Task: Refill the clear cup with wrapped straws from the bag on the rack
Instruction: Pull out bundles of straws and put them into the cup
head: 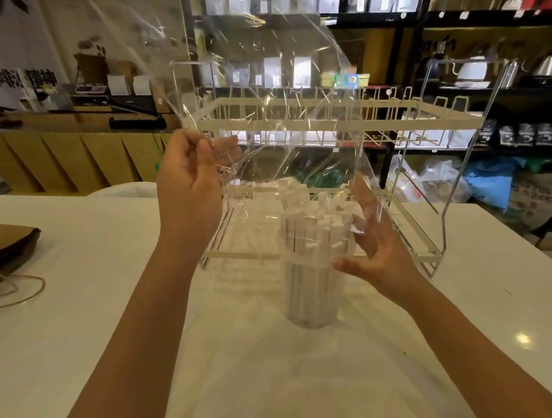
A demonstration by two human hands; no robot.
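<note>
Left hand (190,178) fingers (220,148): pinched together on the near left edge of the bag, held up over the bench.
Right hand (375,246) fingers (361,194): spread apart, palm against the bag's right side; no closed grip.
Bag (274,90): clear film, limp, crinkled, likely very light and slippery; best taken at an edge or corner.
Bag axis: runs up and far from the fingers.
Wrapped straws (312,230): white, stiff, light; upright, long axis vertical, tips up.
Clear cup (311,293): on the bench, centre, just near of the rack; looks full.
Rack (336,122): cream wire, two tiers, far side of the cup.
Bench (88,279): white, smooth.
</note>
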